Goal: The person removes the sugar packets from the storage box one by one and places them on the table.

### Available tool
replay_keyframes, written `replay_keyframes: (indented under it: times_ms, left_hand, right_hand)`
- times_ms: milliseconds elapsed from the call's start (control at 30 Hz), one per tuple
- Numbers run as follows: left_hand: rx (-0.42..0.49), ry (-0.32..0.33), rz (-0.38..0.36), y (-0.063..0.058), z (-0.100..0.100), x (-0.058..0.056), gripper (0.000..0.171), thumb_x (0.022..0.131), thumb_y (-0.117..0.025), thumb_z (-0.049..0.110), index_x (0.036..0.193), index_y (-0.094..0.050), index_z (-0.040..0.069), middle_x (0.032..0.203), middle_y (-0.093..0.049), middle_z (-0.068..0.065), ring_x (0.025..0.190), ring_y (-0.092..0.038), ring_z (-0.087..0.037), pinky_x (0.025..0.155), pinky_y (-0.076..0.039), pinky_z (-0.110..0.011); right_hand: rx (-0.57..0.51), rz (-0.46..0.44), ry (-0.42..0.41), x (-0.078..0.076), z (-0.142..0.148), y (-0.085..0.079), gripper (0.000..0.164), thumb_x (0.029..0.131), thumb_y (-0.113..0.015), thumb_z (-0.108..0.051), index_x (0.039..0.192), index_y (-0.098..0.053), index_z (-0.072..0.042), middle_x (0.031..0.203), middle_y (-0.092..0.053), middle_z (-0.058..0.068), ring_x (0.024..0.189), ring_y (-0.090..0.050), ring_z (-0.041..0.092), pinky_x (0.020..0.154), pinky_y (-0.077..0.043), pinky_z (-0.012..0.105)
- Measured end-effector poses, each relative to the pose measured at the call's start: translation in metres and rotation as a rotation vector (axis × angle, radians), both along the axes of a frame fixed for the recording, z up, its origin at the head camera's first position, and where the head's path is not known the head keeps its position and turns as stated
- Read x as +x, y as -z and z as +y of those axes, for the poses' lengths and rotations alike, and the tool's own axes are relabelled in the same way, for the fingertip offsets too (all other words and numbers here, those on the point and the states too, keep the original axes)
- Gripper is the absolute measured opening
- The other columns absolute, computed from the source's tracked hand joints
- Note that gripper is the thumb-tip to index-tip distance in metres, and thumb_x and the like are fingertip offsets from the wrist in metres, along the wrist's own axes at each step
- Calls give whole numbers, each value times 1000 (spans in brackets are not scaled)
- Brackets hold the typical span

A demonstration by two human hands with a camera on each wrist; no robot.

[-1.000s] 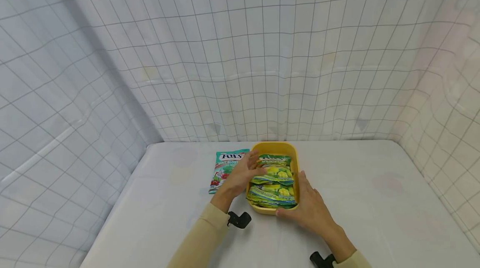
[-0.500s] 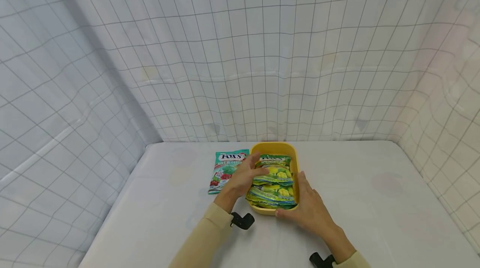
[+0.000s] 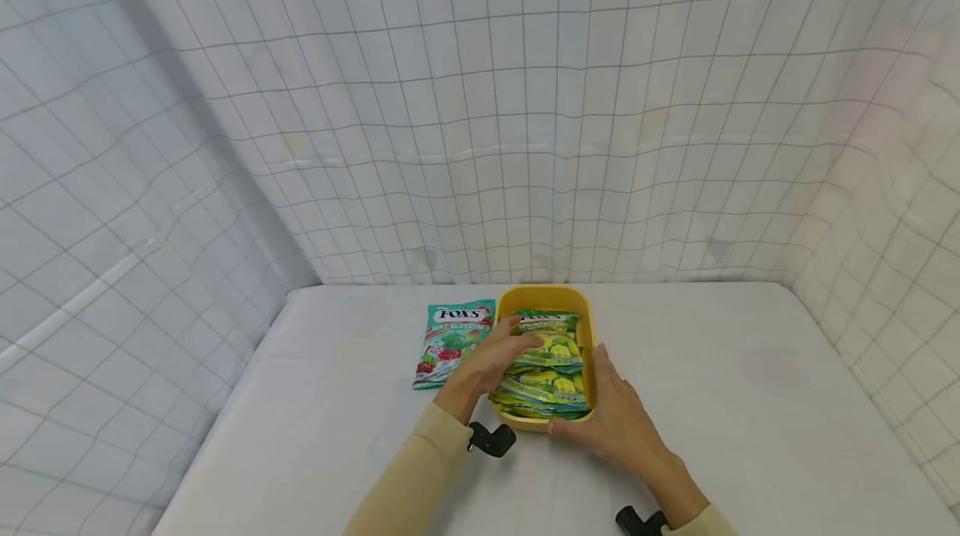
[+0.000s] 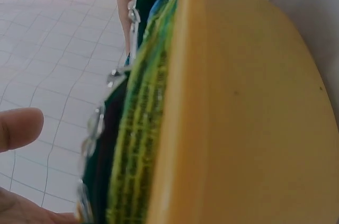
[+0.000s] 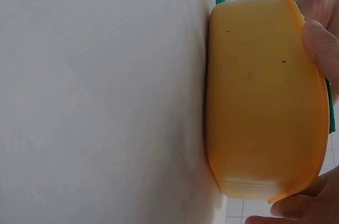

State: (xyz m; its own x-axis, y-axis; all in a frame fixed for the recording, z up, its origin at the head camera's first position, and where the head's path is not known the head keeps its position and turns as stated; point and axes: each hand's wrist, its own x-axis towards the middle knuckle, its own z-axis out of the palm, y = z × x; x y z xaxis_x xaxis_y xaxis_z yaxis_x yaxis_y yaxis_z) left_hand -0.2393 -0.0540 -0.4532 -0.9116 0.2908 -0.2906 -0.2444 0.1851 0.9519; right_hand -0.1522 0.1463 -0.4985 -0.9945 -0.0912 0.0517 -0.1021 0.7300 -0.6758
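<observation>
A yellow plastic tub [image 3: 545, 296] stands on the table with green-and-yellow FOX'S candy bags [image 3: 543, 386] stacked inside in two rows. My left hand [image 3: 487, 361] reaches over the tub's left rim, fingers extended and thumb spread above the upper row; in the left wrist view its thumb [image 4: 21, 128] stands clear of the bags. Whether its fingers touch a bag is hidden. My right hand [image 3: 618, 415] holds the tub's near right corner, thumb on the front rim and fingers along the right wall. The right wrist view shows that thumb [image 5: 322, 49] over the rim.
A teal FOX'S Mint Blossom bag [image 3: 450, 344] lies flat just left of the tub, partly covered by my left hand. White cloth covers the table [image 3: 712, 378]. Grid-patterned sheets [image 3: 555, 144] rise at the back and both sides.
My left hand has shifted slightly right and its fingertips have come nearer over the bags in the tub. The right hand keeps its hold. The whole scene has drifted slightly left in the head view.
</observation>
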Motion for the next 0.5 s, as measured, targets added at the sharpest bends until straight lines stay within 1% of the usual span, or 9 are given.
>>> replay_keyframes:
  times_ms: [100, 267, 400, 500]
  left_hand:
    - [-9, -8, -12, -1, 0, 0, 81, 97, -67, 24, 159, -22, -1, 162, -23, -25, 143, -31, -44, 116, -26, -61]
    - [-2, -25, -19, -1, -1, -2, 77, 97, -66, 23, 157, -25, -3, 158, -29, -26, 140, -35, -45, 115, -29, -60]
    - [-24, -38, -26, -1, 0, -2, 77, 96, -69, 25, 156, -29, -3, 155, -34, -25, 139, -37, -43, 115, -30, -58]
    - [-53, -35, -13, 1, 1, -2, 76, 95, -70, 26, 154, -33, -4, 156, -34, -25, 139, -37, -42, 115, -29, -59]
  right_hand:
    - [-6, 0, -2, 0, 0, 1, 139, 67, -83, -71, 162, -10, 1, 166, -18, 22, 137, -41, 48, 108, -38, 61]
    - [-11, 11, -1, 0, 0, 2, 139, 67, -84, -69, 161, -11, 3, 165, -19, 23, 138, -41, 48, 109, -38, 60]
    - [-11, 27, -1, -1, 1, 2, 139, 67, -83, -70, 161, -12, 3, 165, -19, 23, 139, -40, 48, 109, -38, 60]
    - [-13, 26, -3, -1, 1, 3, 139, 67, -83, -71, 161, -12, 3, 166, -18, 23, 140, -38, 48, 110, -37, 61]
